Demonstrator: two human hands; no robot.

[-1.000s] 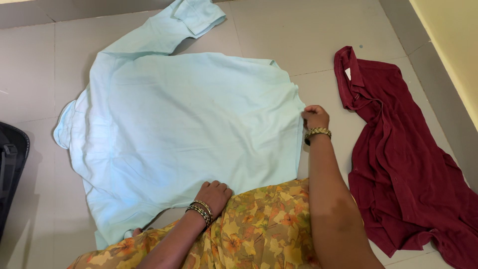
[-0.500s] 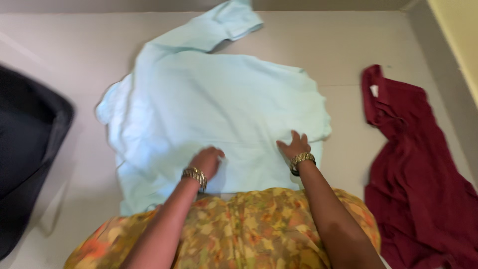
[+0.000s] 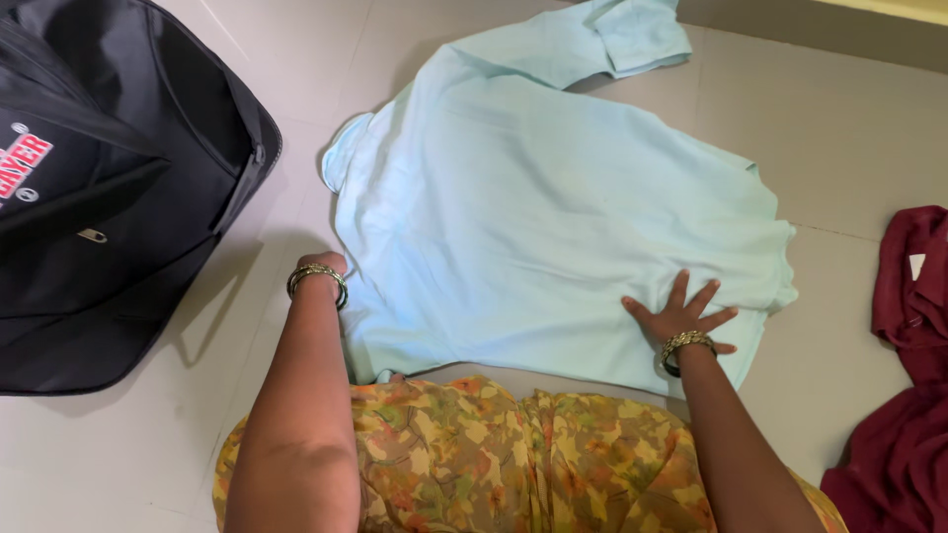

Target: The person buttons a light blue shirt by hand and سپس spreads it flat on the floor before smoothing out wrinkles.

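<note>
A pale blue shirt [image 3: 553, 188] lies spread flat on the tiled floor, one sleeve reaching toward the top of the view. My right hand [image 3: 679, 314] presses flat on its lower hem, fingers spread, holding nothing. My left hand [image 3: 324, 263] reaches to the shirt's left edge, below the collar end. Its fingers are hidden behind the wrist and bangles, so I cannot tell whether they grip the cloth. Both wrists wear gold bangles. My lap in an orange floral dress [image 3: 494, 454] covers the shirt's nearest edge.
A large black bag [image 3: 109, 197] sits on the floor at the left, close to my left hand. A crumpled maroon garment [image 3: 904, 395] lies at the right edge. A yellow wall base [image 3: 889, 6] runs along the top right.
The view has swung left, bringing the black bag in. My left hand moved from the shirt's lower middle to its left edge. My right hand slid to the lower hem and flattened.
</note>
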